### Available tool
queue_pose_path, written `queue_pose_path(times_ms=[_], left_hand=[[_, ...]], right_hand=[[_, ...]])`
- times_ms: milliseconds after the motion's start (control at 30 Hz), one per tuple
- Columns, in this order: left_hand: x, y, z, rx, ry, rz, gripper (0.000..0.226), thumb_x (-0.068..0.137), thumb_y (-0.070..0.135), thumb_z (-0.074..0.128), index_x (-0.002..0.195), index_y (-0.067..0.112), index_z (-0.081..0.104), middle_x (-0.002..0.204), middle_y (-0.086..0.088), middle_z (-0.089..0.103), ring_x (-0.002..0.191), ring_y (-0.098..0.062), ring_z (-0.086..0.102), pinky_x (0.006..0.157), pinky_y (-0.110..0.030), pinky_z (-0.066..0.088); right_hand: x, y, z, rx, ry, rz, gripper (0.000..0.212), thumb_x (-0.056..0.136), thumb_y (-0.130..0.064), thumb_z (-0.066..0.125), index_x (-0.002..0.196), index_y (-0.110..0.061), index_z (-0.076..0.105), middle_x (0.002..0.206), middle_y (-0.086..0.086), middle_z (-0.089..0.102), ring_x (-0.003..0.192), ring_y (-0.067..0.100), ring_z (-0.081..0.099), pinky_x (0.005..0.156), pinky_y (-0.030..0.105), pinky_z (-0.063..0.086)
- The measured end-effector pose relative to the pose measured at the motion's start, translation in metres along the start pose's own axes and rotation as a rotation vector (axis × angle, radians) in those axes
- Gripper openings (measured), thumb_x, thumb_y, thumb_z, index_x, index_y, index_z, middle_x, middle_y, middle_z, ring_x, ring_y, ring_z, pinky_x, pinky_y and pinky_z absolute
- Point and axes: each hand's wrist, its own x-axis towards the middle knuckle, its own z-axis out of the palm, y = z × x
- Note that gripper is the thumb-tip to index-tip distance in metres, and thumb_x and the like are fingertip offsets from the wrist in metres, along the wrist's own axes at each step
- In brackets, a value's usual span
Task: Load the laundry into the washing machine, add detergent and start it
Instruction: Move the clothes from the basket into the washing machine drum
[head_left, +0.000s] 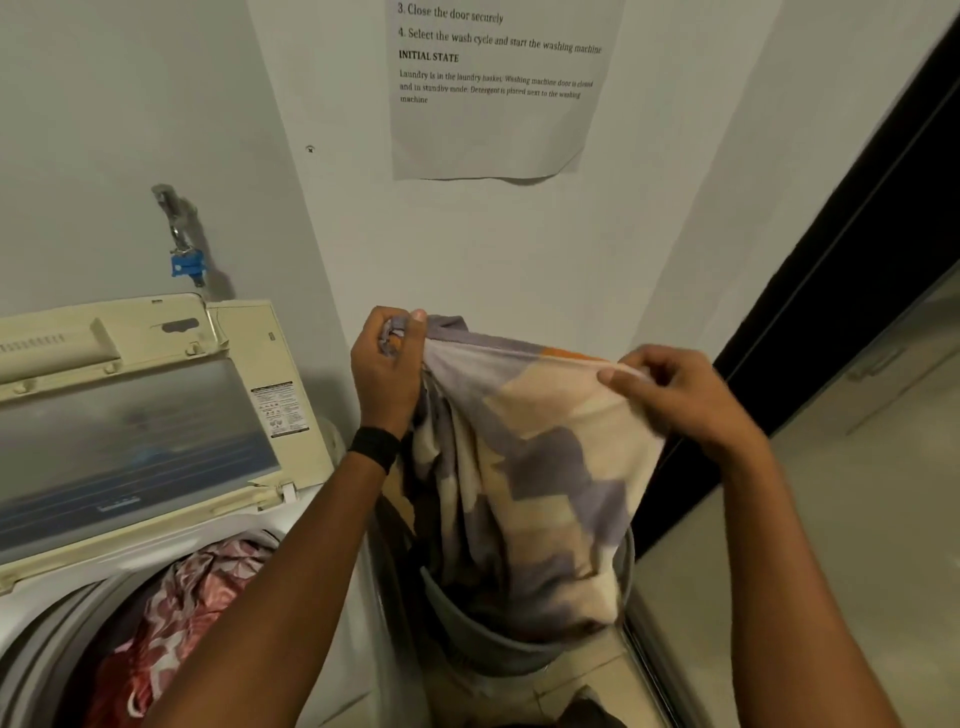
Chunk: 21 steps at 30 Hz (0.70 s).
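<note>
Left hand (387, 364), wearing a black wristband (375, 447), grips a bunched corner of a patterned cloth (545, 467) with curled fingers. Right hand (675, 395) pinches the same cloth's upper edge between thumb and fingers. Between the two hands this edge is stretched nearly level, with the left end slightly higher. The cloth, blocked in purple, cream and orange, hangs from both hands toward 6 o'clock. Its lower end reaches into a grey laundry basket (493, 654) standing on the floor directly beneath.

At 8 o'clock from the hands is the washing machine (104, 577), a top-loader whose drum opening holds red-and-pink patterned laundry (171, 623). In this view the left forearm passes in front of the machine's right rim. The lid (140, 441), cream-framed with a tinted window, stands raised at 9 o'clock, leaning back toward the wall.

Above the lid, at 10 o'clock, a metal tap (184, 244) with a blue fitting projects from the wall. At 12 o'clock a printed paper notice (493, 88) is fixed to the wall, its lower edge curling. At 3 o'clock a dark door frame (831, 312) runs diagonally, with pale floor beyond it.
</note>
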Motion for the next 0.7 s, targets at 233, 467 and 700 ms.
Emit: queue_pose_path(times_ms=[233,467,700], left_hand=[[-0.014,0.019,0.035,-0.004,0.09,-0.068,0.016,0.106,0.027,0.056,0.101,0.014,0.064,0.096,0.006,0.068,0.092,-0.007,0.065,0.082,-0.019,0.05],[-0.034,0.02,0.04,-0.132,-0.154,-0.091,0.022,0.102,0.027,0.064,0.118,0.012,0.062,0.111,0.001,0.07,0.1,-0.006,0.068,0.086,-0.02,0.055],[-0.034,0.012,0.039,-0.055,-0.022,-0.068,0.011,0.1,0.022,0.067,0.099,0.012,0.063,0.09,0.004,0.068,0.083,-0.008,0.066,0.073,-0.023,0.055]], right_hand=[[0.023,-0.058,0.07,0.07,0.557,-0.179,0.014,0.095,-0.032,0.068,0.089,-0.019,0.066,0.082,-0.01,0.068,0.077,-0.001,0.06,0.072,0.022,0.047],[0.009,-0.066,0.123,0.159,-0.113,-0.26,0.027,0.106,-0.006,0.048,0.125,-0.008,0.067,0.1,-0.015,0.063,0.093,-0.015,0.06,0.08,0.007,0.048],[0.0,-0.041,0.12,0.265,-0.173,-0.261,0.055,0.092,-0.004,0.07,0.138,-0.022,0.047,0.128,-0.004,0.06,0.109,0.012,0.064,0.08,0.023,0.054]])
